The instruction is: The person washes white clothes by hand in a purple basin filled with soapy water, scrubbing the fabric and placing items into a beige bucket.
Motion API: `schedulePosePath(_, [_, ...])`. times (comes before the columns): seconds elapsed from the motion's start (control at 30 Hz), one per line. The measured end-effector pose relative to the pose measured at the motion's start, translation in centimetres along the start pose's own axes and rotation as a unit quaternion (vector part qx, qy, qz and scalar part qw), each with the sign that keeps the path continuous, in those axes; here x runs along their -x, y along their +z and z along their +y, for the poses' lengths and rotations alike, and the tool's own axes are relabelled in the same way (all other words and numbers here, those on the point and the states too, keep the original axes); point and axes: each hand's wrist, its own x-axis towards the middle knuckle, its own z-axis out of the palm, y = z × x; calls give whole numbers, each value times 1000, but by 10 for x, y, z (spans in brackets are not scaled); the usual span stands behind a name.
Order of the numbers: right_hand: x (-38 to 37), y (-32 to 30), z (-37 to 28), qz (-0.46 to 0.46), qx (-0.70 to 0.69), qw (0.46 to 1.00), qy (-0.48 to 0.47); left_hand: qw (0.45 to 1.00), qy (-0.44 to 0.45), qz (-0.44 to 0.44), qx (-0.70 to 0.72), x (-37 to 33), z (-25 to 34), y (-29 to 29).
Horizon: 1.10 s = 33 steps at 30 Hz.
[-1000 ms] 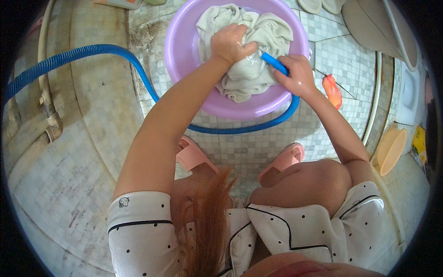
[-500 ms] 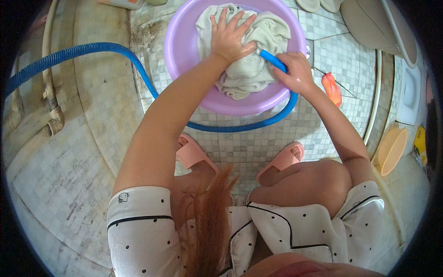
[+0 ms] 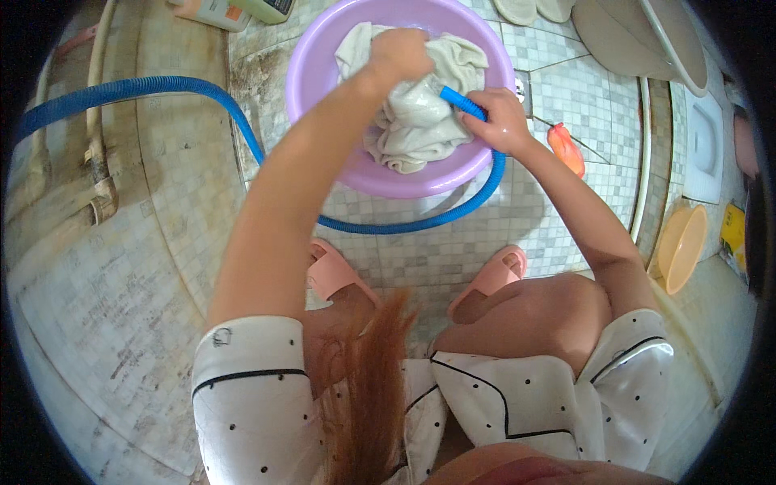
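Note:
A wet whitish cloth (image 3: 428,129), perhaps a towel, lies bunched in a round purple basin (image 3: 380,184). My left hand (image 3: 402,55) is closed on the far part of the cloth, with its fingertips hidden by the hand itself. In my right hand (image 3: 497,117) I grip a ribbed blue hose (image 3: 388,227) near its end, at the basin's right rim. The hose end points left over the cloth, and water glistens just off it. From there the hose loops round the near side of the basin and away to the left.
Bottles (image 3: 214,12) stand at the upper left. On the tiled floor to the right lie an orange-red item (image 3: 566,149) and a yellow-orange basin (image 3: 681,249). A large greyish tub (image 3: 626,36) is at the upper right. My feet in pink slippers (image 3: 339,271) are close by.
My left hand has gone from spread flat on the cloth to curled into it. My right hand still holds the hose over the basin. The whole view has shifted slightly.

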Motion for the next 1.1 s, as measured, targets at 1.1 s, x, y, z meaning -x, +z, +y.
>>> schedulePosePath(1.1, [25, -9, 28, -49, 40, 995, -77, 966, 150, -114, -180, -25, 47, 3])
